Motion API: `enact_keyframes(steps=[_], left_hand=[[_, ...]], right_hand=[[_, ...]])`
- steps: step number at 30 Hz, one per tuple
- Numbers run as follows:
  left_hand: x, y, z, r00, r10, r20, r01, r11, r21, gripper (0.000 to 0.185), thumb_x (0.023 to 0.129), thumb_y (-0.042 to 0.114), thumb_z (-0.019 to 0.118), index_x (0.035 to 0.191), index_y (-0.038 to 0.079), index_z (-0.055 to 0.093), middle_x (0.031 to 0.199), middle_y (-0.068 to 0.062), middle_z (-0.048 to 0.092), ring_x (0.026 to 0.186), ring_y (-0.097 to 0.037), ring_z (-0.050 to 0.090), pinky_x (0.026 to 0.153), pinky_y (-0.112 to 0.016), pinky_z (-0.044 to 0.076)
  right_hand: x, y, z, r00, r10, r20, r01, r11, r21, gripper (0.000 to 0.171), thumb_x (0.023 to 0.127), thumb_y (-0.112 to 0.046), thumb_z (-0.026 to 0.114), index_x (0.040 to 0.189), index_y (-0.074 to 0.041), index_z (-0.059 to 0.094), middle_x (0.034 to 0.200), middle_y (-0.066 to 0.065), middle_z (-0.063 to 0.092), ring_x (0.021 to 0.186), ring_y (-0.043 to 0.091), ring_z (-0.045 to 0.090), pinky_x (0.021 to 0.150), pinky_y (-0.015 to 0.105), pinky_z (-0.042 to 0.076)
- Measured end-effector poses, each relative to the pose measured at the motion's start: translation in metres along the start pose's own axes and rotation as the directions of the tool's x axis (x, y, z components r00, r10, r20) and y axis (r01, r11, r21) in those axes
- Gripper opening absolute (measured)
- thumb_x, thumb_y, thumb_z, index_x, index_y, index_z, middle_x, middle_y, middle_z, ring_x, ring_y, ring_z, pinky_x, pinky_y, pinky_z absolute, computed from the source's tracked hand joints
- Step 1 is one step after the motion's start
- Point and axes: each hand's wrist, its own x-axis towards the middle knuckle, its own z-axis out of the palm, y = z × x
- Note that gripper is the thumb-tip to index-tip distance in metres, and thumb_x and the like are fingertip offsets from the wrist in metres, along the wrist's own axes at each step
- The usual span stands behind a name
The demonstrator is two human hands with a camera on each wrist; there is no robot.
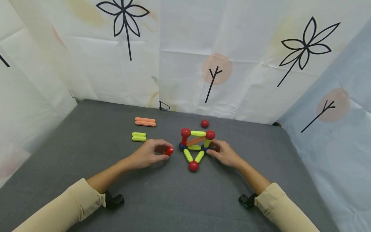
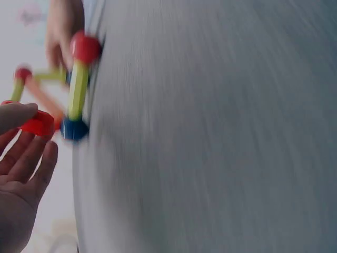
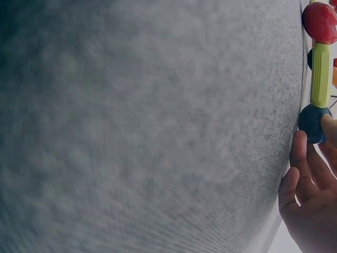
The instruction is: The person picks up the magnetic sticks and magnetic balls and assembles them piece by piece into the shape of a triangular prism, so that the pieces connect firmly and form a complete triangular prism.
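Note:
A frame of coloured rods and balls stands on the grey table, with red balls (image 1: 193,166), dark blue balls (image 1: 182,146), yellow-green rods (image 1: 198,133), one orange rod (image 1: 195,141) and a red rod (image 1: 184,140). Left of it, my left hand (image 1: 149,154) pinches a short red rod (image 2: 38,123) between thumb and fingers, apart from the frame in the head view. On the right side, my right hand (image 1: 223,152) holds the frame's right dark blue ball (image 3: 314,122) between thumb and fingertips.
Behind the frame lies a loose red ball (image 1: 204,123). Two orange rods (image 1: 145,121) and two yellow-green rods (image 1: 139,137) lie at the back left, beyond the left hand. A patterned white cloth (image 1: 185,42) hangs along the table's back and sides.

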Motion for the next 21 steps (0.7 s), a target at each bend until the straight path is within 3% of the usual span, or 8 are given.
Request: enact_keyframes(steps=[5, 11, 16, 21], left_hand=[[0.021, 0.016, 0.032, 0.997, 0.067, 0.041, -0.061, 0.989, -0.138, 0.032, 0.089, 0.007, 0.075, 0.118, 0.001, 0.067, 0.113, -0.007, 0.07, 0.103, -0.014, 0.066, 0.095, -0.03, 0.051], [0.038, 0.023, 0.054, 0.994, 0.095, 0.062, -0.084, 0.982, -0.167, 0.032, 0.089, 0.006, 0.075, 0.119, 0.001, 0.067, 0.115, -0.009, 0.07, 0.104, -0.016, 0.066, 0.095, -0.028, 0.051], [0.043, 0.022, 0.062, 0.992, 0.082, 0.093, -0.07, 0.989, -0.131, 0.033, 0.089, 0.006, 0.075, 0.121, 0.004, 0.068, 0.114, -0.006, 0.07, 0.103, -0.015, 0.065, 0.094, -0.027, 0.051], [0.041, 0.016, 0.058, 0.991, 0.083, 0.107, -0.069, 0.99, -0.125, 0.033, 0.089, 0.007, 0.075, 0.121, 0.003, 0.068, 0.114, -0.006, 0.071, 0.103, -0.015, 0.066, 0.092, -0.028, 0.053]], right_hand=[[0.0, -0.001, 0.0, 1.0, -0.011, 0.003, 0.011, 1.0, 0.015, 0.044, 0.099, -0.009, 0.062, 0.138, 0.007, 0.051, 0.129, 0.023, 0.061, 0.112, 0.037, 0.065, 0.089, 0.044, 0.054], [0.001, -0.002, 0.0, 1.0, -0.018, 0.001, 0.018, 1.0, 0.0, 0.043, 0.099, -0.009, 0.062, 0.137, 0.006, 0.052, 0.128, 0.022, 0.062, 0.112, 0.036, 0.065, 0.092, 0.047, 0.053], [0.0, 0.0, 0.0, 1.0, -0.024, -0.004, 0.024, 1.0, -0.007, 0.042, 0.099, -0.009, 0.061, 0.137, 0.007, 0.052, 0.127, 0.023, 0.062, 0.11, 0.036, 0.066, 0.09, 0.047, 0.054], [0.0, 0.002, 0.0, 1.0, -0.018, -0.007, 0.018, 1.0, -0.012, 0.043, 0.098, -0.009, 0.062, 0.137, 0.007, 0.051, 0.128, 0.023, 0.062, 0.109, 0.036, 0.066, 0.089, 0.046, 0.054]])
